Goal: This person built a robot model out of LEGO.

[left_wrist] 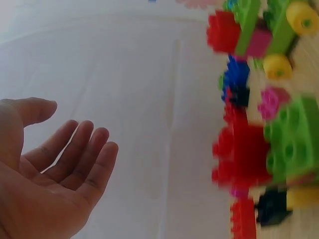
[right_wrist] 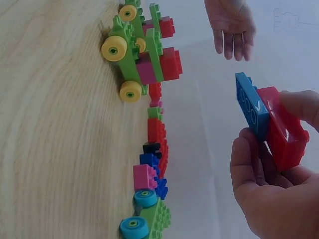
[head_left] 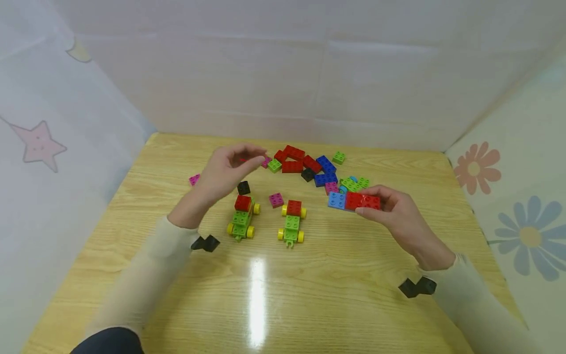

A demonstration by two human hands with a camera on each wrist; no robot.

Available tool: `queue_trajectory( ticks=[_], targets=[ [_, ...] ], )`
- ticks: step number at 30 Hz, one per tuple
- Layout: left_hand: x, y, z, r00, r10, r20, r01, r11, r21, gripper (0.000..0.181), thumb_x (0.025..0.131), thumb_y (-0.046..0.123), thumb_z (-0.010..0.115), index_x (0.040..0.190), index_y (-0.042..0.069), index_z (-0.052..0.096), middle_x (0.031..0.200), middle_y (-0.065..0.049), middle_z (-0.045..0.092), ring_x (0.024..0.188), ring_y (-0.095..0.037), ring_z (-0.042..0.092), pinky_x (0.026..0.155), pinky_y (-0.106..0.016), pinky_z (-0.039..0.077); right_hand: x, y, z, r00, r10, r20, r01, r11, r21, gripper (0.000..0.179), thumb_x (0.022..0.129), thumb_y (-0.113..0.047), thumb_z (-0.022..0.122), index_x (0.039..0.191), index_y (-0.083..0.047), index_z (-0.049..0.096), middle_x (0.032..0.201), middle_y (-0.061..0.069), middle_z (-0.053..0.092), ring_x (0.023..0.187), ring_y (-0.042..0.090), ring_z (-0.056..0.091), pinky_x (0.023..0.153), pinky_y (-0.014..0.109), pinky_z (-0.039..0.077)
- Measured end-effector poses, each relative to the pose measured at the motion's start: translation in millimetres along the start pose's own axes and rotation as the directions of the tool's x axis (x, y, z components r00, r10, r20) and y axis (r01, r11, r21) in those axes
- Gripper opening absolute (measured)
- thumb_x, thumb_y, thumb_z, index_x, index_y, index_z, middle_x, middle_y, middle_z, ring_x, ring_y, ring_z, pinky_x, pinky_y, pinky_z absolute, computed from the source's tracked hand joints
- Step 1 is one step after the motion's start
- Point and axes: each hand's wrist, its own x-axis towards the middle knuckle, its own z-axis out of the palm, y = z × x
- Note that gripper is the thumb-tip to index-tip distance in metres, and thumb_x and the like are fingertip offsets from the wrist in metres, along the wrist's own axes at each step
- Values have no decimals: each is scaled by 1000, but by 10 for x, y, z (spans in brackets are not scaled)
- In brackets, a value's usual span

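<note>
My right hand (head_left: 400, 216) grips a red brick (head_left: 363, 200) between thumb and fingers, above the right side of the table. A light blue brick (head_left: 337, 200) is joined to it, overlapping one end; the right wrist view shows the blue one's hollow underside (right_wrist: 250, 105). My left hand (head_left: 230, 169) hovers palm up with loosely bent fingers and holds nothing. Below it stands a green toy car (head_left: 240, 219) with yellow wheels and a red brick on top. A similar car (head_left: 292, 222) is in the middle of the table.
Toward the back lie several red bricks (head_left: 293, 167), blue bricks (head_left: 326, 178) and a black brick (head_left: 308, 174). A green base (head_left: 353, 184) with blue wheels is behind my right hand. Pink brick (head_left: 276, 199) and black brick (head_left: 243, 188) lie near the cars. White cloth (head_left: 283, 88) walls the table.
</note>
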Motion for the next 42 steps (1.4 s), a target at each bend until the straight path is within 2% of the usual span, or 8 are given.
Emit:
queue_trajectory(
  ticks=[4, 8, 11, 15, 18, 24, 32, 42],
  targets=[
    [222, -281, -248, 998, 44, -53, -32, 977, 210, 35, 114, 34, 68, 142, 13, 74, 140, -10, 76, 126, -32, 72, 112, -54, 59, -5, 57, -14, 1000, 21, -3, -21, 1000, -6, 41, 105, -18, 81, 139, 1, 67, 125, -6, 71, 111, 17, 67, 92, 23, 64],
    [459, -573, -418, 998, 58, -16, -49, 935, 352, 36, 113, 27, 67, 142, 6, 72, 143, -16, 72, 129, -37, 69, 114, -59, 57, -16, 120, -22, 999, 33, -2, -33, 999, -4, 41, 105, -18, 81, 139, 1, 67, 127, -6, 70, 111, 18, 66, 93, 24, 64],
    [622, -787, -481, 999, 10, 49, -30, 901, 432, 37, 113, 25, 68, 141, 2, 71, 145, -20, 69, 131, -40, 67, 115, -62, 55, -30, 176, -32, 999, 45, -4, -45, 999, -13, 41, 105, -18, 81, 139, 0, 67, 129, -4, 70, 111, 18, 66, 92, 23, 63],
    [788, -1047, -507, 990, -71, 122, -3, 852, 523, 44, 111, 29, 69, 144, -1, 70, 146, -22, 67, 134, -43, 64, 117, -62, 53, -43, 246, -40, 998, 59, -7, -59, 998, -19, 42, 105, -18, 81, 139, 0, 67, 131, -3, 70, 112, 17, 66, 92, 21, 62],
    [869, -1174, -495, 980, -127, 155, 24, 843, 537, 49, 110, 31, 70, 147, -1, 68, 149, -23, 66, 136, -44, 62, 117, -62, 53, -48, 282, -43, 998, 64, -10, -64, 998, -18, 41, 104, -18, 82, 139, 1, 67, 130, -3, 70, 110, 16, 66, 92, 22, 63],
    [952, -1272, -425, 964, -180, 198, 51, 849, 526, 55, 107, 30, 76, 150, -1, 66, 150, -25, 67, 137, -44, 63, 118, -61, 53, -50, 325, -43, 997, 77, -5, -77, 997, 0, 42, 104, -17, 82, 139, 1, 67, 127, -5, 71, 109, 15, 67, 92, 24, 63],
    [1005, -1338, -340, 960, -189, 209, 47, 839, 542, 52, 103, 24, 81, 146, -3, 68, 140, -25, 73, 128, -41, 68, 117, -57, 55, -53, 393, -49, 996, 94, 9, -94, 996, 6, 44, 105, -18, 81, 142, 0, 66, 132, -1, 71, 112, 16, 68, 95, 24, 64],
    [1003, -1379, -321, 953, -213, 213, 56, 819, 571, 45, 103, 21, 79, 141, -2, 72, 141, -24, 72, 127, -40, 66, 119, -58, 53, -63, 445, -62, 997, 78, 21, -78, 997, 11, 46, 105, -19, 81, 143, 0, 66, 130, -2, 71, 110, 15, 69, 95, 27, 65]
  ],
)
